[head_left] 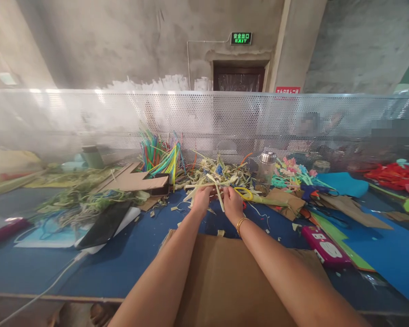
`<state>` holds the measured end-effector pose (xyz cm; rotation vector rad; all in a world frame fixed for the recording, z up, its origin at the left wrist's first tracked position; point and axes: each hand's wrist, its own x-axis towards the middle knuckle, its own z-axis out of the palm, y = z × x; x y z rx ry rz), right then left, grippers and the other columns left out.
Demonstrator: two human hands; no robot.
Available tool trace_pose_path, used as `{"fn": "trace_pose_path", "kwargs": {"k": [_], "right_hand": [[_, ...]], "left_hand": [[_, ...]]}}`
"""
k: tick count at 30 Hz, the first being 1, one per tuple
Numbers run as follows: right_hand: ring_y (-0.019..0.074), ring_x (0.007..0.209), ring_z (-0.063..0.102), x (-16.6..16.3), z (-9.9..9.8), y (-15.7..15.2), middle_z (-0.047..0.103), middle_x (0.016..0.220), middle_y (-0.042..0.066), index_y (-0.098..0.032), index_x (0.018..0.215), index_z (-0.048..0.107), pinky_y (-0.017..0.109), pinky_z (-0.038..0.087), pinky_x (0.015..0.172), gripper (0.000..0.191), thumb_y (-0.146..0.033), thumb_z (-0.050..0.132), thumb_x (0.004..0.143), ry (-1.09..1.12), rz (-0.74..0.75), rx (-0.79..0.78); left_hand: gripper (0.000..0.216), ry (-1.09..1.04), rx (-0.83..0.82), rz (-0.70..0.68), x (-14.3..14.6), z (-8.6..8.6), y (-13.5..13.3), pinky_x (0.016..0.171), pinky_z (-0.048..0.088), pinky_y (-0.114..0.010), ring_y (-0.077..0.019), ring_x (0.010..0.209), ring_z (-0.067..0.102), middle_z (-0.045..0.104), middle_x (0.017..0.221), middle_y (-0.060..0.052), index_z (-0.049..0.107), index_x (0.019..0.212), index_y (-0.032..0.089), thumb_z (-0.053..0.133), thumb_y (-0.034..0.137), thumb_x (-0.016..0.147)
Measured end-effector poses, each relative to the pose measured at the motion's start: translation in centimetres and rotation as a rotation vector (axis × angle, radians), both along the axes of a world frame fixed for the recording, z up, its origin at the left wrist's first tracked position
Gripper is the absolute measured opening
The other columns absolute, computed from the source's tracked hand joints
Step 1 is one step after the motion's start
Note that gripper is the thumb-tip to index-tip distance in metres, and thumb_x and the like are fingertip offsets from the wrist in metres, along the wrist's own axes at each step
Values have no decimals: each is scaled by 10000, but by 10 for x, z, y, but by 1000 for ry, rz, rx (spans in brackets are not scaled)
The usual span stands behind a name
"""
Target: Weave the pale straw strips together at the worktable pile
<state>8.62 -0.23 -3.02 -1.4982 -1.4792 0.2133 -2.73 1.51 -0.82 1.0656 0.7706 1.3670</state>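
Note:
Both my hands are stretched forward over the blue tabletop, just in front of a heap of dry plant strips (204, 170). My left hand (202, 200) is closed on pale strips (218, 193) that look like corn husk and cross between the two hands. On their other side my right hand (232, 204), with a gold bracelet at the wrist, pinches the same strips. Its fingertips are partly hidden. A yellow loop (244, 194) lies close beyond the right hand. Brown cardboard (221, 268) is beneath my forearms.
A glass bottle (265, 175) stands right of the heap. Colourful stems (160, 154) and a cardboard box (136, 179) are at the left. Nearer lies a dark phone-like slab (105, 225) with a white cable. A magenta case (325, 247) lies right. Behind runs a perforated screen (197, 118).

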Motion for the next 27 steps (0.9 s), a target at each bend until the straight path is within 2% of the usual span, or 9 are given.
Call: {"fn": "trace_pose_path", "kwargs": {"k": [2, 5, 11, 17, 22, 27], "right_hand": [[160, 797, 621, 0, 0, 1, 689, 831, 52, -189, 928, 629, 240, 373, 715, 380, -373, 300, 977, 6, -3, -1], [159, 783, 616, 1, 0, 0, 684, 819, 51, -188, 912, 621, 242, 373, 713, 381, -379, 298, 976, 14, -1, 6], [162, 721, 593, 2, -1, 2, 666, 742, 35, -199, 801, 575, 252, 364, 698, 369, -369, 296, 971, 51, 28, 83], [184, 732, 583, 2, -4, 6, 657, 755, 51, -206, 778, 557, 269, 358, 675, 338, -389, 331, 952, 49, -3, 122], [179, 744, 592, 1, -4, 5, 671, 798, 41, -215, 806, 550, 266, 371, 679, 296, -372, 343, 947, 83, 42, 128], [184, 759, 585, 0, -5, 5, 661, 799, 48, -212, 787, 551, 270, 376, 688, 300, -373, 352, 942, 67, 27, 137]], "left_hand": [[177, -1, 0, -13, 0, 1, 0, 651, 526, -330, -231, 756, 675, 705, 776, -80, 684, 753, 173, 651, 337, 696], [303, 18, 30, -16, 1, 0, 0, 634, 506, -307, -221, 739, 662, 694, 746, -68, 686, 789, 160, 745, 413, 633], [382, 163, 82, 100, -1, -4, 4, 531, 396, -226, -124, 580, 551, 631, 623, -5, 697, 799, 151, 820, 402, 538], [351, 61, 122, -40, 2, -7, 4, 588, 428, -248, -131, 571, 567, 634, 606, 1, 646, 781, 170, 798, 413, 577], [309, 45, 105, -33, 1, -7, 5, 584, 440, -243, -134, 571, 583, 644, 605, 4, 609, 760, 185, 799, 356, 587], [314, 37, 108, -66, -2, -7, 7, 583, 453, -242, -134, 567, 595, 648, 601, 4, 599, 768, 180, 802, 328, 580]]}}
